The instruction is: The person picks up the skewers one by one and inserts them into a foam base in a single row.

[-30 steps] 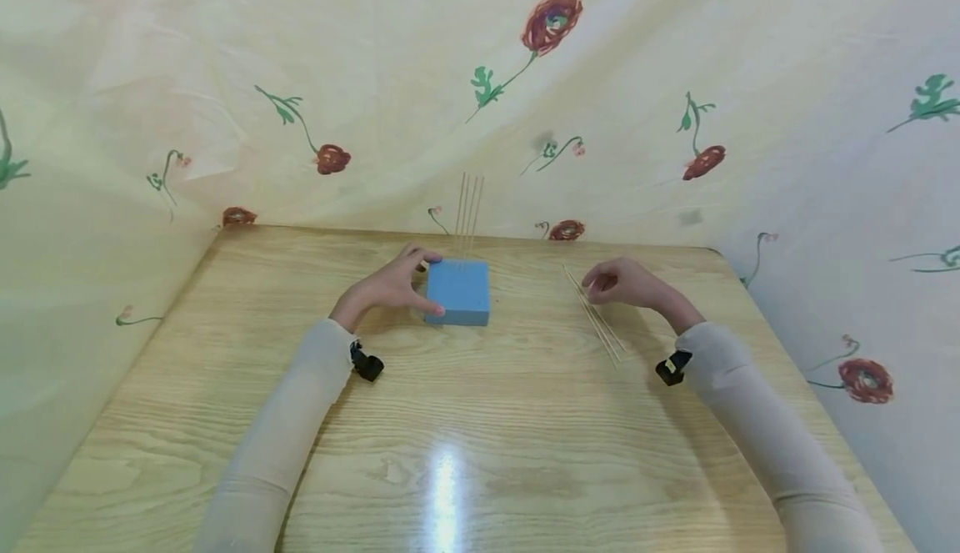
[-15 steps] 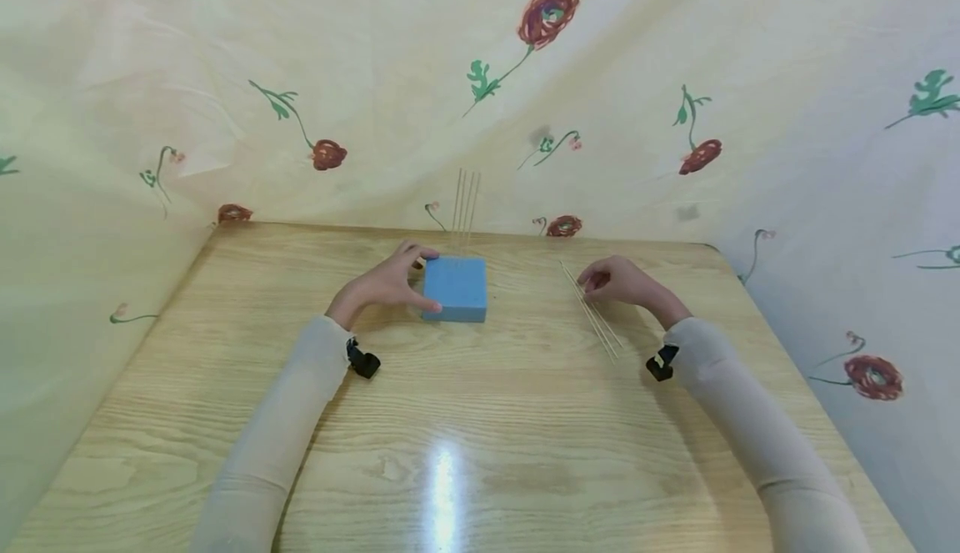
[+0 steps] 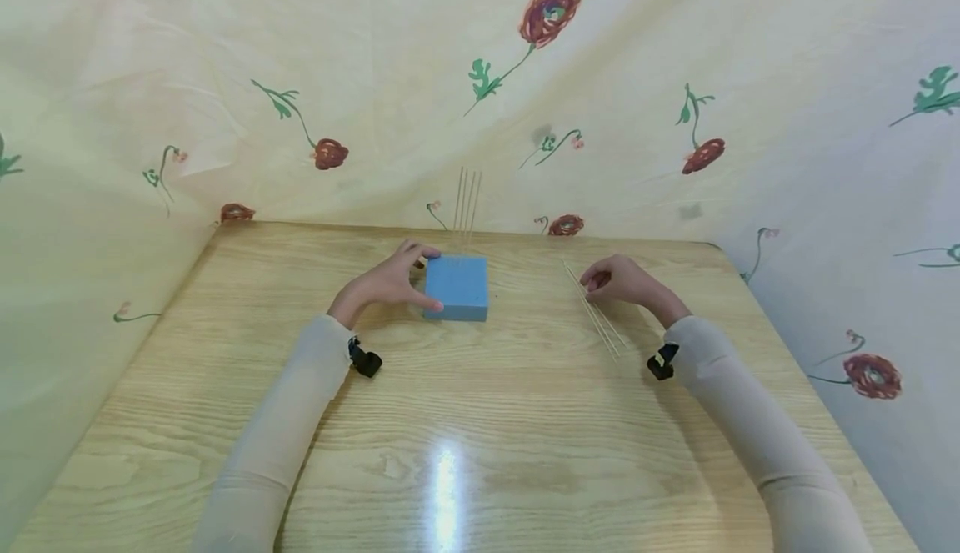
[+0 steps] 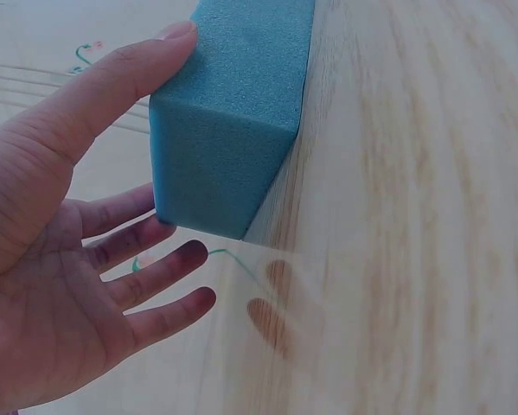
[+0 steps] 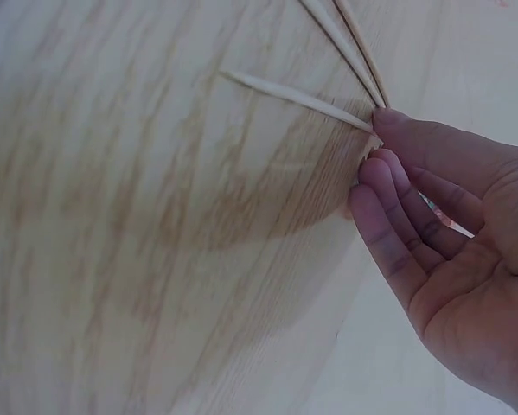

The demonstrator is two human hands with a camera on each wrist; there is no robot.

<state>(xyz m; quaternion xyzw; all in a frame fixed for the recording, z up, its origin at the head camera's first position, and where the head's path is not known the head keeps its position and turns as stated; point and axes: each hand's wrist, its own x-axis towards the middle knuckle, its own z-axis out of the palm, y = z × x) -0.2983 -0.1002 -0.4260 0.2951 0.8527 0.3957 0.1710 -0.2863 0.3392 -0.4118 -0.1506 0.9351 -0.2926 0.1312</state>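
A blue foam block point(image 3: 457, 286) lies on the table towards the back. Several thin wooden skewers point(image 3: 467, 213) stand upright in a row along its far side. My left hand point(image 3: 386, 280) holds the block's left side, thumb on the near face and forefinger at the far edge; the other fingers point(image 4: 172, 316) are spread loosely. To the right, my right hand point(image 3: 626, 279) is low over a few loose skewers on the wood. Its thumb and fingertips pinch one pointed skewer point(image 5: 302, 101); two more skewers point(image 5: 345, 52) run right up to the thumb tip.
The wooden table point(image 3: 517, 436) reaches back to a flower-printed cloth point(image 3: 375, 77), which hangs behind and at both sides. A small black camera sits on each wrist, the left camera point(image 3: 366, 361) and the right camera point(image 3: 662, 363).
The view has shifted slightly. My right wrist has moved a little to the left, its fingertips still at the loose skewers. The left hand and foam block have stayed put.
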